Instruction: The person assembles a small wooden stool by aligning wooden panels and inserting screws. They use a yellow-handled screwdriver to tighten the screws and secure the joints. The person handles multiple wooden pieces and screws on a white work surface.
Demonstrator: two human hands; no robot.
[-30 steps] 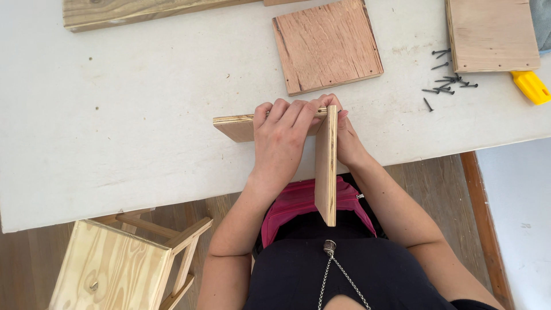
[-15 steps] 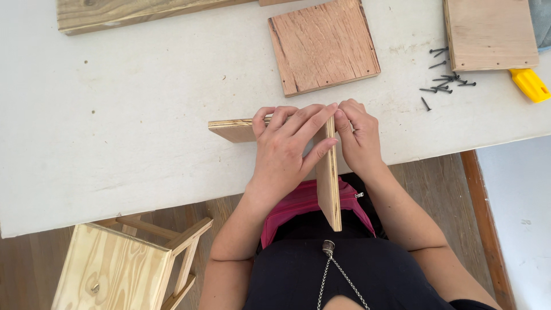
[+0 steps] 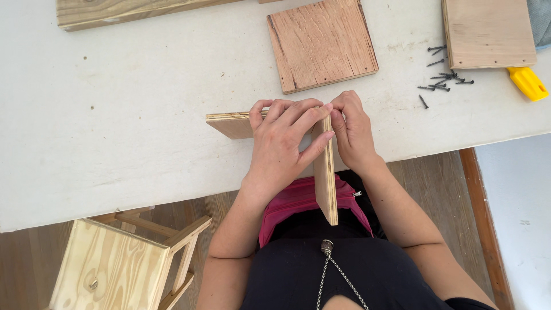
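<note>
White worktable (image 3: 115, 126), brown wood plank floor (image 3: 436, 189), pale wooden stool (image 3: 115, 270), even daylight

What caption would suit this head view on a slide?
Both hands, left and right, press two plywood pieces into a corner at the white table edge, screws nearby.

A home woodworking spot: a scuffed white surface (image 3: 115, 132) carries plywood panels (image 3: 321, 43), a rough plank (image 3: 132, 10) and loose black screws (image 3: 445, 77), above a wooden floor (image 3: 436, 189) with a small pine stool (image 3: 115, 267).
</note>
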